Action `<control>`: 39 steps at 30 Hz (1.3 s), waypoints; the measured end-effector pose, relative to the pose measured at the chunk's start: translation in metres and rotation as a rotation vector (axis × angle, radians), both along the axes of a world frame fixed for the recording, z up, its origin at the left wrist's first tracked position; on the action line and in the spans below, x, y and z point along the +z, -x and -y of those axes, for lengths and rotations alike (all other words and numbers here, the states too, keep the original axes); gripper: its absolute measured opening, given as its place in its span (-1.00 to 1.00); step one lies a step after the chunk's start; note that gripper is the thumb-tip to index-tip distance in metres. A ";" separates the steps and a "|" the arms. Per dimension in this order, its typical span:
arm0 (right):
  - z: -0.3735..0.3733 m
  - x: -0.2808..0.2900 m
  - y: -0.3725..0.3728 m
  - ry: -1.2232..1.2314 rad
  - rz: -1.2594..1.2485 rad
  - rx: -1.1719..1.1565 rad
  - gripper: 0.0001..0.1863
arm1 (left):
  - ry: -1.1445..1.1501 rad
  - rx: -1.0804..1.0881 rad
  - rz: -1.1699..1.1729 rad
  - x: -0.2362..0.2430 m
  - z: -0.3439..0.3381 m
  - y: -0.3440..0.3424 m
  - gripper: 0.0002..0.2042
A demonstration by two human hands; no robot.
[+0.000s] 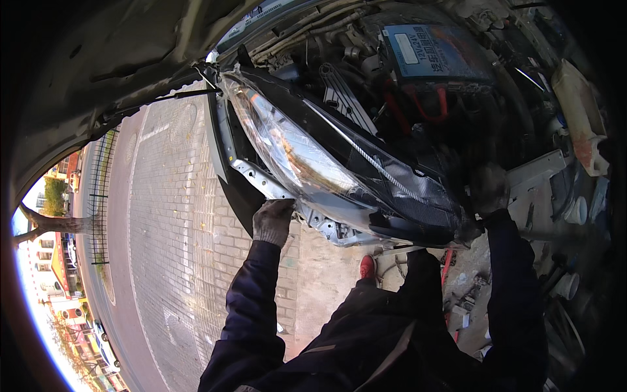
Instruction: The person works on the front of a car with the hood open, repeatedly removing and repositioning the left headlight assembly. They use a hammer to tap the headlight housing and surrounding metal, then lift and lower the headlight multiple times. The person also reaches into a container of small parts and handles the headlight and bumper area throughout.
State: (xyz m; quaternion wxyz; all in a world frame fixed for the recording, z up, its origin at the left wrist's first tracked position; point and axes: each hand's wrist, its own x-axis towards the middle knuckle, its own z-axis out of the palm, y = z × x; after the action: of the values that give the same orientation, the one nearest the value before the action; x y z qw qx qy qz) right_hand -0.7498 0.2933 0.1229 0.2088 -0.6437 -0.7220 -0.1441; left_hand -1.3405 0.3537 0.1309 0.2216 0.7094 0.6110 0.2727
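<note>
The gloved left hand (271,225) is at the left side of the car's open front, its fingers (281,206) curled over the edge of a pale, perforated metal bracket (258,179) and closed on it. The right hand (491,189) is a dark blur beside the near right end of the headlight (294,147), and I cannot tell whether its fingers are open or closed.

Between the 2 hands, the headlight lies along the front corner of the car, just above the bracket. It is long and curved, narrowing toward its far left end. Its lens is glossy and clear, with white, blue and orange glints, and crinkled transparent film covers the far part. Toward the near right it runs into a dark, finely ribbed section (418,196) crossed by a pale, narrow strip (385,171).

A black panel (238,202) bends along the left of the bracket. Farther in, the engine bay holds a silver slotted part (346,98), red cables (439,111) and a blue-topped box (421,52). A stained cream container (578,111) is at the far right. The raised hood (98,59) spans the far left. Below, 1 red shoe (367,266) shows on the ground, and brick paving (176,189) stretches left toward a dark fence (99,196) and a tree (62,224).
</note>
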 end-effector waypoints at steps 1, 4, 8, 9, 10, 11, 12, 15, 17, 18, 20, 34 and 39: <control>0.000 0.005 0.004 -0.021 -0.011 -0.001 -0.86 | 0.035 0.018 0.063 -0.003 0.000 0.001 -0.80; -0.002 0.015 0.012 0.009 -0.088 -0.047 -0.88 | 0.083 -0.007 0.142 -0.007 -0.005 0.004 -0.85; -0.002 0.018 0.013 -0.046 -0.134 -0.021 -0.90 | 0.010 -0.073 -0.158 -0.007 -0.015 0.011 -0.86; -0.002 0.018 0.013 -0.057 -0.125 -0.008 -0.90 | 0.033 -0.102 -0.136 -0.007 -0.018 0.013 -0.86; -0.002 0.017 0.013 -0.064 -0.106 -0.012 -0.90 | 0.065 -0.120 -0.099 -0.007 -0.023 0.015 -0.85; -0.002 0.017 0.012 -0.070 -0.086 -0.014 -0.89 | 0.162 -0.093 -0.054 -0.008 -0.026 0.018 -0.85; -0.002 0.016 0.012 -0.091 -0.083 -0.015 -0.89 | 0.270 -0.111 0.026 -0.007 -0.028 0.022 -0.78; -0.004 0.016 0.012 -0.159 -0.106 0.024 -0.89 | 0.432 -0.067 0.051 -0.005 -0.040 0.033 -0.77; -0.005 0.017 0.012 -0.168 -0.096 0.022 -0.89 | 0.480 -0.087 0.075 -0.006 -0.045 0.038 -0.73; -0.005 0.018 0.013 -0.192 -0.090 0.032 -0.89 | 0.505 -0.096 0.089 -0.007 -0.046 0.040 -0.72; -0.006 0.020 0.013 -0.164 -0.100 0.009 -0.89 | 0.452 -0.150 0.033 -0.008 -0.050 0.043 -0.72; -0.003 0.019 0.012 -0.095 -0.108 -0.017 -0.86 | -0.018 -0.669 -0.628 0.018 -0.079 0.029 -0.70; -0.004 0.011 0.007 -0.163 -0.128 0.012 -0.86 | 0.059 -0.742 -0.738 0.015 -0.089 0.037 -0.64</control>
State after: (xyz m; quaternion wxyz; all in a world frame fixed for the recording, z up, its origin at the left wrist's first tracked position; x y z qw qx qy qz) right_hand -0.7567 0.2977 0.1337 0.3071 -0.6282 -0.6968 -0.1594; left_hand -1.3770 0.4422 0.1461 0.0929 0.9205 0.3634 -0.1097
